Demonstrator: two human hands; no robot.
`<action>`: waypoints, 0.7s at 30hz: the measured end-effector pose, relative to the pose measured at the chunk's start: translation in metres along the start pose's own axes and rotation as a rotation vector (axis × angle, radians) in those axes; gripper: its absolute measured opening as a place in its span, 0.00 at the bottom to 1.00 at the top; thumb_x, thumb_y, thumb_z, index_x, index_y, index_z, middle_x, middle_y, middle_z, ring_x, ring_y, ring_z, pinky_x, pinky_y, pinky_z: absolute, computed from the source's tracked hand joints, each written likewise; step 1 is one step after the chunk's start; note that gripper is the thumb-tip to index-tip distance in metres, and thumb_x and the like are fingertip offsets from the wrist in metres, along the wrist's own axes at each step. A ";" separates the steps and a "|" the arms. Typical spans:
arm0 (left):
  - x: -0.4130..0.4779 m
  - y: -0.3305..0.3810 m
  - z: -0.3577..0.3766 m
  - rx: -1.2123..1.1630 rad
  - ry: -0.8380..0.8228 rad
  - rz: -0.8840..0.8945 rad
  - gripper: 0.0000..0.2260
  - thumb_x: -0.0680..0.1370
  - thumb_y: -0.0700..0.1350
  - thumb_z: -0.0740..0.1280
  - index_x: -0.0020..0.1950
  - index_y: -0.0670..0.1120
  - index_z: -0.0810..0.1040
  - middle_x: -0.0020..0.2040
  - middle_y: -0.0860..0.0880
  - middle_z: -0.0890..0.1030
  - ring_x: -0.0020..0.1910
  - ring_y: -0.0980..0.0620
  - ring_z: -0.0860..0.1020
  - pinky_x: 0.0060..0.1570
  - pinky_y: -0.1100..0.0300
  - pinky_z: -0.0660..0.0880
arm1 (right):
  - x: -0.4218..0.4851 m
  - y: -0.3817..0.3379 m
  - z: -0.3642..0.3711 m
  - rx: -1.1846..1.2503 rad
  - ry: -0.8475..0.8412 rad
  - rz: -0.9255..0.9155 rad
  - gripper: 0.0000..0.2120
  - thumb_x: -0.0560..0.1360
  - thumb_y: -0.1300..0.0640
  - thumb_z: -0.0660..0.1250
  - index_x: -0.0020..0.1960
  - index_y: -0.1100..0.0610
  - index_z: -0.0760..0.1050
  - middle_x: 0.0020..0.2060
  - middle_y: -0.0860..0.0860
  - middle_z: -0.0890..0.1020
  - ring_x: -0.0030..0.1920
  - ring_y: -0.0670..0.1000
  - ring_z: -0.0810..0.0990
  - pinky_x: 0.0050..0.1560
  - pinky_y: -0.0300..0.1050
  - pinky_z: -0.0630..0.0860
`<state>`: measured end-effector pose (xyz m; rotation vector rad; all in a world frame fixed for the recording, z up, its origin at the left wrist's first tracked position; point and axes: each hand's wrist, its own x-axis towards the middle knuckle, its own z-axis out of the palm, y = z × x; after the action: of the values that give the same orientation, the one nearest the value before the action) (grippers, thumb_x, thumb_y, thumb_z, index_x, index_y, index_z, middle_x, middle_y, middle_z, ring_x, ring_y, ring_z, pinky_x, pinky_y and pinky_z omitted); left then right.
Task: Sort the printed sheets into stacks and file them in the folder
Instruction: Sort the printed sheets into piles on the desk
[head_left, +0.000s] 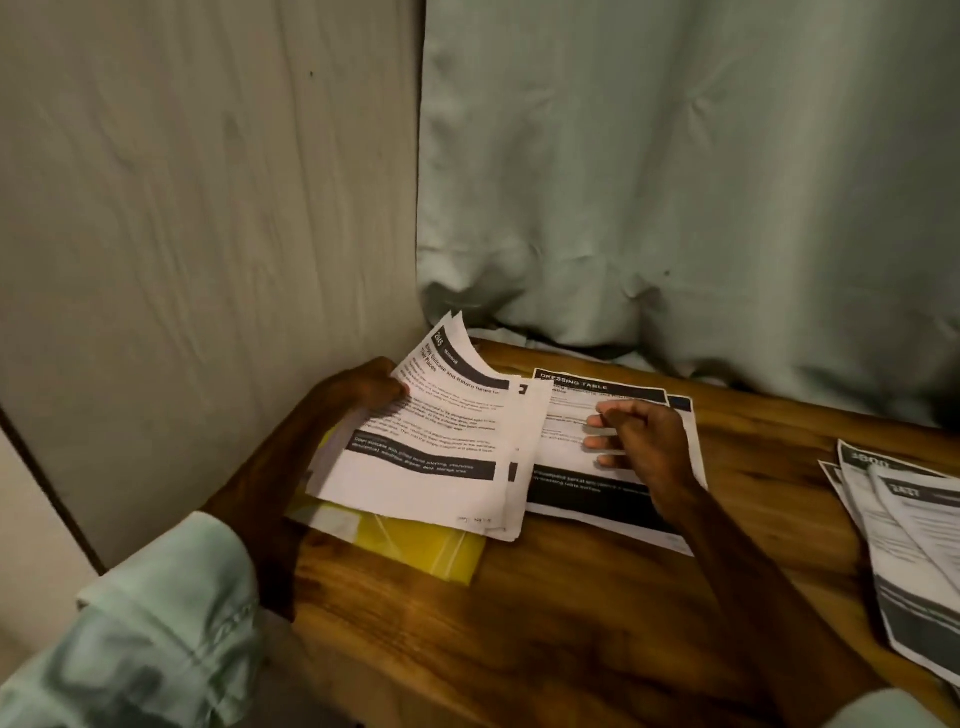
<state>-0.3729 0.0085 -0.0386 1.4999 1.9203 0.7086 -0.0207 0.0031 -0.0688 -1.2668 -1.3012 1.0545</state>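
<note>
The left hand (363, 389) is clamped on a fanned sheaf of white printed sheets with black header bands (426, 457). It grips the sheaf's left edge with the thumb on top, and the far corners of the pages curl upward. The sheaf is tilted and lifted off the brown wooden bench (571, 623).

Directly beneath this hand and its sheaf lies a flat yellow plastic folder (426, 551). The folder's near corner sticks out from under the pages on the side towards the person.

Just to the right of the left hand's sheaf, a stack of white sheets headed "DRESSING TABLE" in a black band (566, 457) lies flat on the bench. The right hand (644, 441) is over this stack. Its fingers (597, 442) are loosely spread, point towards the left hand and grip nothing. Whether the tips press the paper or sit just above it cannot be told.

Well to the right of the right hand, at the bench's edge, is a third, loosely fanned pile of similar black-banded sheets (914, 561).

A pale green shirt sleeve (166, 623) covers the left forearm. Beyond both hands hangs a pale green curtain (675, 182), and a beige wall panel (208, 208) stands past the left hand.
</note>
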 end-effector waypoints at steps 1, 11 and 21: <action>0.000 -0.002 0.001 0.010 0.009 0.014 0.04 0.82 0.36 0.65 0.48 0.41 0.77 0.37 0.48 0.81 0.29 0.58 0.77 0.30 0.68 0.72 | -0.001 0.002 -0.001 -0.006 0.008 -0.014 0.07 0.83 0.59 0.65 0.56 0.58 0.80 0.45 0.54 0.87 0.40 0.55 0.88 0.44 0.56 0.85; 0.004 -0.013 0.017 0.014 0.227 0.082 0.14 0.74 0.40 0.76 0.59 0.39 0.84 0.56 0.41 0.85 0.52 0.42 0.84 0.57 0.47 0.81 | -0.007 0.018 0.005 -0.099 0.021 -0.152 0.06 0.82 0.59 0.66 0.52 0.60 0.80 0.43 0.54 0.86 0.36 0.55 0.86 0.31 0.39 0.80; 0.003 -0.021 0.008 -0.190 0.411 0.085 0.11 0.76 0.37 0.72 0.58 0.39 0.84 0.54 0.40 0.86 0.50 0.42 0.84 0.57 0.46 0.81 | -0.003 0.036 0.011 -0.230 0.011 -0.223 0.05 0.81 0.61 0.67 0.49 0.59 0.82 0.42 0.52 0.86 0.34 0.48 0.85 0.33 0.32 0.76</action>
<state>-0.3815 0.0069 -0.0598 1.4028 2.0162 1.2827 -0.0274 0.0032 -0.1060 -1.2583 -1.5487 0.7565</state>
